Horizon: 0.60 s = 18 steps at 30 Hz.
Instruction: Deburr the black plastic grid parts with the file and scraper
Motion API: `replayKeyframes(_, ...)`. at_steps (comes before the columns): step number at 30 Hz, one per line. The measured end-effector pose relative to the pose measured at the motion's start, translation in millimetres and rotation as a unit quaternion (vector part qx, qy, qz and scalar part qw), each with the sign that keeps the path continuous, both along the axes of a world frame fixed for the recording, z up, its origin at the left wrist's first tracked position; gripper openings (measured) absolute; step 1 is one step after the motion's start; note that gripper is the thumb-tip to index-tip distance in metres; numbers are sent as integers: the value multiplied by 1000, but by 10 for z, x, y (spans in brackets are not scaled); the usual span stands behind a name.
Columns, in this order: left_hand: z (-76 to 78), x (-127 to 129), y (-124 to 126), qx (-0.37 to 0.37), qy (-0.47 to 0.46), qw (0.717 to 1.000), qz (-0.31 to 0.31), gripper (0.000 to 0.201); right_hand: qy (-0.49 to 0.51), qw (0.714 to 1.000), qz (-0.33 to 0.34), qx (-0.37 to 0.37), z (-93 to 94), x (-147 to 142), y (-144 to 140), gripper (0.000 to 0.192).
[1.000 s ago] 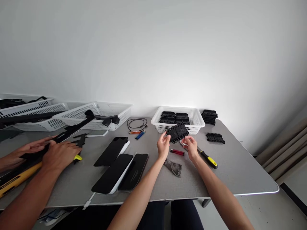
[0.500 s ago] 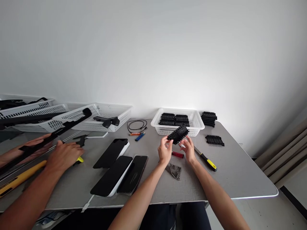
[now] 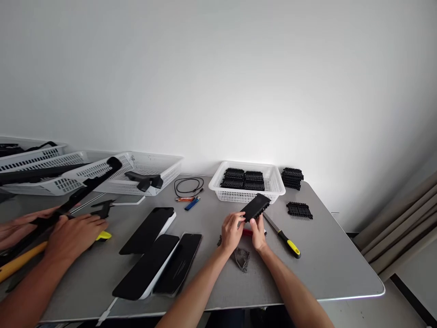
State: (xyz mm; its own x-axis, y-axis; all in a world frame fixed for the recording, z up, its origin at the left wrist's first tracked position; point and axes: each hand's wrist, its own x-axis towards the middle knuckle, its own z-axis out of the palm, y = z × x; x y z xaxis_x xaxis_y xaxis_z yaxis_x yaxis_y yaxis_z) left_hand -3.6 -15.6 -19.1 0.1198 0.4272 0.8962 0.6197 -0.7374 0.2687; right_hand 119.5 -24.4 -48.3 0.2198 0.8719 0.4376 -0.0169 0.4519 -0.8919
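Black part (image 3: 255, 207) held above the counter (image 3: 334, 259), just in front of the basket (image 3: 273, 189). Long axis tilted, rising from lower left to upper right, away from the person. Left hand (image 3: 232, 231) grips the low near end; right hand (image 3: 258, 232) pinches the underside just beside it. Both hands closed on it, nearly touching. Knife (image 3: 283, 236) lies right of them.
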Motion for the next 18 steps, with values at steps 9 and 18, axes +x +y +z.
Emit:
replayKeyframes(9, 32, 30, -24, -3, 63, 998, -7, 13, -38, 998, -46, -16, 41, -14, -17, 49)
replayKeyframes(18, -88, 29, 29, -87, -4, 996, -21, 28, -241, 962, -30, 128, 196, 142, -61, 51)
